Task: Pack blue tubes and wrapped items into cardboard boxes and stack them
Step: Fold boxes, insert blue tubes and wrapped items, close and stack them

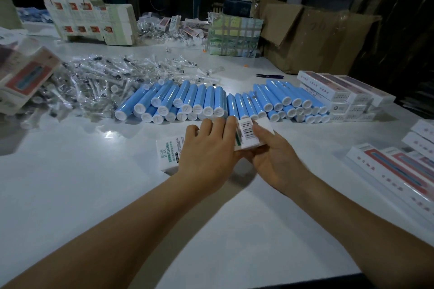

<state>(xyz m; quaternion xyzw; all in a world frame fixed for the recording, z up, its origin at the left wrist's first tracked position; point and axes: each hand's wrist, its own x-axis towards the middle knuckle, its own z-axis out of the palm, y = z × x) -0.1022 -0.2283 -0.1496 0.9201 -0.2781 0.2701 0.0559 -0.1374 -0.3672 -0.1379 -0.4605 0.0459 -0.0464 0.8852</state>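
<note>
Head view: both hands hold one white box (171, 152) lying on the tabletop (70, 195). The left hand (206, 155) lies over its middle with fingers curled on the far edge; the right hand (270, 159) grips the barcode end, apparently closing it. Finished boxes (338, 94) are stacked at right, so packing is well under way. A long row of blue tubes (211, 103) and a heap of wrapped items (98, 82) remain. Scissors (270, 75) and flat cartons (91, 19) lie beyond, clear of the hands.
</note>
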